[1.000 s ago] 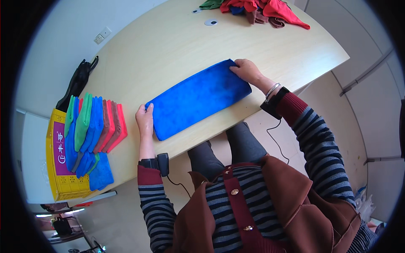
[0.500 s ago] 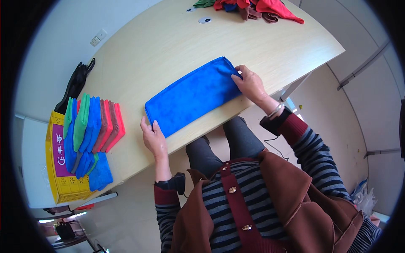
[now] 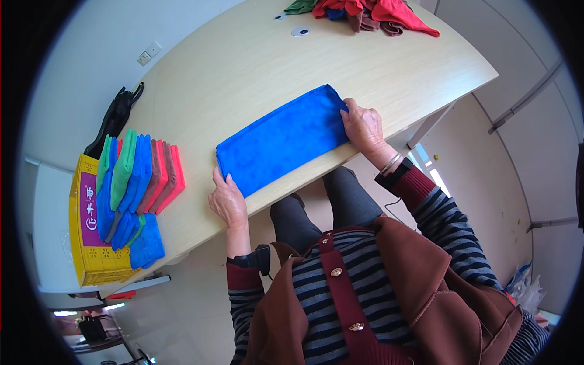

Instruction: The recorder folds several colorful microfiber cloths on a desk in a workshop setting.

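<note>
A blue cloth towel (image 3: 281,139), folded into a long flat rectangle, lies slantwise on the table near its front edge. My left hand (image 3: 229,199) pinches its near left end between thumb and fingers. At the opposite end, my right hand (image 3: 364,126) grips the right edge, thumb on top and the other fingers partly hidden. Over to the left, folded towels in green, blue, brown and red (image 3: 152,176) stand in a row beside a yellow basket (image 3: 91,267). A folded blue towel (image 3: 148,243) rests against the front of that row.
The pale wooden table (image 3: 267,73) curves away toward the back. A heap of loose red, brown, green and blue cloths (image 3: 383,13) lies at its far side. A black mannequin hand (image 3: 114,121) stands behind the basket. A round cable-hole cover (image 3: 300,31) sits in the tabletop.
My right hand has shifted its hold slightly along the towel's right end, its fingers closing further over the edge. The towel lies almost as before. The whole view has tilted a little.
</note>
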Demonstrator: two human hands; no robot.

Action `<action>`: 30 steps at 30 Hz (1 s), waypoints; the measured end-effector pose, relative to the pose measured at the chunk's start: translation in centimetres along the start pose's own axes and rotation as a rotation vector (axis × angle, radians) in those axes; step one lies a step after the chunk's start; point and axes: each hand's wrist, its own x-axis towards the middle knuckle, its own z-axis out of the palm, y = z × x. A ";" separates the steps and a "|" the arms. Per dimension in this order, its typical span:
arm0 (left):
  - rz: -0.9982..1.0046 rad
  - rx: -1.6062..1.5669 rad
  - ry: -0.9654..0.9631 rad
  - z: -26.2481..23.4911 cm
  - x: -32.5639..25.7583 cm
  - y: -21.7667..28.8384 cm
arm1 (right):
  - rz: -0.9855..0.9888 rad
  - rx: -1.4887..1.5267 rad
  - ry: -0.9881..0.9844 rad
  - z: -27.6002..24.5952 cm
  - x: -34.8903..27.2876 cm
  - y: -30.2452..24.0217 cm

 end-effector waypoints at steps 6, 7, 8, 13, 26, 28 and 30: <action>0.036 0.101 -0.036 -1.3 0.2 0.8 | -0.002 -0.174 -0.077 -2.4 -0.1 0.0; 0.105 0.132 0.029 -1.4 0.3 0.9 | -0.020 -0.237 -0.070 -3.0 0.0 -0.2; 0.175 0.160 0.094 -1.5 0.4 1.1 | -0.019 -0.238 -0.069 -3.3 0.3 -0.8; 0.470 -0.047 -0.103 0.1 2.6 4.8 | -0.423 0.152 -0.228 0.2 -0.8 -9.9; 0.250 0.019 -0.460 2.4 3.8 2.7 | -0.222 -0.159 -0.391 1.7 3.0 -1.3; 0.197 0.003 -0.469 2.1 3.9 1.7 | -0.156 -0.155 -0.389 1.2 3.1 -0.4; 0.142 -0.006 -0.467 2.1 4.0 0.7 | -0.128 -0.152 -0.385 1.1 3.1 -0.1</action>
